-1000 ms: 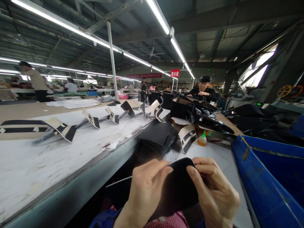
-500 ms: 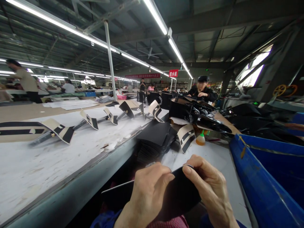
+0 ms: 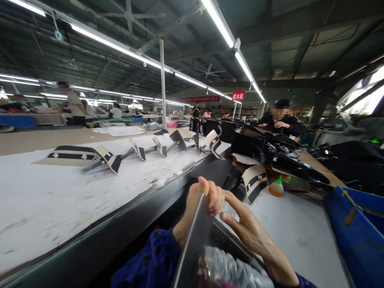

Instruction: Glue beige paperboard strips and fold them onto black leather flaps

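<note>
My left hand is closed round the top edge of a black leather-like panel, which stands tilted on edge close to my body. A clear-plastic-wrapped strap or handle with a gold-coloured metal fitting shows on the panel's near side. My right hand has its thumb and index finger apart. The index fingertip reaches my left fingers; its other fingers are partly hidden. Just beyond my hands lie a stack of black panels and a curved beige-and-black piece.
A row of curved beige-and-black pieces lies along the white-covered table at left. A green-capped bottle of amber liquid stands at right, near a blue bin. Glossy black bags are piled ahead, with a co-worker behind them.
The panel has turned from lying across my lap to standing on edge, showing its wrapped strap. My right hand has let go of its edge and opened. The view has swung left.
</note>
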`<state>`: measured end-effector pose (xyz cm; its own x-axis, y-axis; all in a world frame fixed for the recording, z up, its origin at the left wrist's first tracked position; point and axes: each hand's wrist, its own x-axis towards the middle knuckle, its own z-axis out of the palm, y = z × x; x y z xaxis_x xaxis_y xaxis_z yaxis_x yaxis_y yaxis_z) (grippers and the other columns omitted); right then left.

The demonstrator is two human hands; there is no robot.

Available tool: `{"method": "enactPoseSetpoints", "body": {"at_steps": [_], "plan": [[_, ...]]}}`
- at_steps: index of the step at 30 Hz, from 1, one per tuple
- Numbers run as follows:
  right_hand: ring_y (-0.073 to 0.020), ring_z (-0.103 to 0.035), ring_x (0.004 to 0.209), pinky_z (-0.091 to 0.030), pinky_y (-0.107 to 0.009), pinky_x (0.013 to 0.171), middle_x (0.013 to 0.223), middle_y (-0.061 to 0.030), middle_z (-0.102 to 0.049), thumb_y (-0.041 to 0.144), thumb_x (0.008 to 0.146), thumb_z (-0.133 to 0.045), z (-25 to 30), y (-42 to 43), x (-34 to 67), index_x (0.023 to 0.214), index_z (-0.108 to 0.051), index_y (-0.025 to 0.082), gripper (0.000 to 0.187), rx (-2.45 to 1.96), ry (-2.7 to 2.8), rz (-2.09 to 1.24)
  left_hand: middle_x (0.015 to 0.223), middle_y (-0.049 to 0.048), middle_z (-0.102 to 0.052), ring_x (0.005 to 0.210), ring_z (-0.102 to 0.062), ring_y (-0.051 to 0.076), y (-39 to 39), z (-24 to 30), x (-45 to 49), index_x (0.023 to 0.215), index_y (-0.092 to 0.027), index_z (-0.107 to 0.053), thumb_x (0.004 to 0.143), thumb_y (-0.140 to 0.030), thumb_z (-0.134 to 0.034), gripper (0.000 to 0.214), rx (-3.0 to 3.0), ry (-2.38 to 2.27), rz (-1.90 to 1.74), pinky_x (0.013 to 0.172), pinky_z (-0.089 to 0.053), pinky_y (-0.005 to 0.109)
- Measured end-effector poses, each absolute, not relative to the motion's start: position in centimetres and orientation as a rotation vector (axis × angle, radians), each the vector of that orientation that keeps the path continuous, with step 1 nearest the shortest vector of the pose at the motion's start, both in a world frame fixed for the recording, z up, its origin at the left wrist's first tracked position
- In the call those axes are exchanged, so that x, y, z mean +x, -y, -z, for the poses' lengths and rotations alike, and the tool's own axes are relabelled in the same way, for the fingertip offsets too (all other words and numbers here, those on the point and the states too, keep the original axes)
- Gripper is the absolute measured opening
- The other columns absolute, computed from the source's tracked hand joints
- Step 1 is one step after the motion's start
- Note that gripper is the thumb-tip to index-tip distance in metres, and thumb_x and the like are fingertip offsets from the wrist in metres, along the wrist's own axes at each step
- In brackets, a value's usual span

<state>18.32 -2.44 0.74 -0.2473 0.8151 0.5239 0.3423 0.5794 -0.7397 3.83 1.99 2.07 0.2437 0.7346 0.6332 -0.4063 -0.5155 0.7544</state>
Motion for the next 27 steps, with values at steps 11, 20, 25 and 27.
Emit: {"method": "enactPoseSetpoints", "body": {"at_steps": [11,20,25,27], "plan": [[-0.0172,-0.054,0.059,-0.041,-0.025,0.052,0.063,-0.0001,-0.062,0.063,0.089,-0.062,0.7,4.2,20.6,0.073,-0.07,0.022,0.044,-1.273,1.674,-0.436,0.118,0.0165,-0.076,0.109,-0.074,0.029,-0.6,-2.1,-5.4,0.119,-0.017,-0.069,0.098,-0.07,-0.029,0.07,1.442,-0.272,-1.234,0.092,-0.061,0.043],[-0.0167,-0.056,0.058,-0.042,-0.025,0.053,0.062,0.001,-0.063,0.066,0.086,-0.062,0.7,4.6,19.5,0.072,-0.069,0.023,0.045,-1.316,1.593,-0.422,0.115,0.0095,-0.078,0.096,-0.076,0.021,0.9,-2.5,-5.5,0.129,-0.019,-0.06,0.097,-0.018,-0.059,0.032,2.478,-0.84,-1.496,0.084,-0.062,0.031],[-0.0164,-0.056,0.059,-0.043,-0.024,0.053,0.062,0.0009,-0.062,0.065,0.088,-0.059,0.9,4.8,20.2,0.073,-0.068,0.024,0.046,-1.396,1.626,-0.459,0.087,0.0077,-0.081,0.065,-0.076,0.016,1.0,-1.1,-4.4,0.11,-0.014,-0.066,0.098,-0.014,-0.058,0.014,2.73,-0.871,-1.826,0.064,-0.06,0.023],[-0.0164,-0.056,0.057,-0.043,-0.024,0.05,0.062,0.0006,-0.062,0.064,0.091,-0.057,0.8,4.9,20.3,0.071,-0.067,0.023,0.046,-1.39,1.668,-0.474,0.08,0.0056,-0.079,0.062,-0.074,0.015,0.9,-0.8,-4.2,0.101,-0.014,-0.067,0.097,-0.01,-0.058,0.011,2.748,-0.889,-1.878,0.063,-0.058,0.021]]}}
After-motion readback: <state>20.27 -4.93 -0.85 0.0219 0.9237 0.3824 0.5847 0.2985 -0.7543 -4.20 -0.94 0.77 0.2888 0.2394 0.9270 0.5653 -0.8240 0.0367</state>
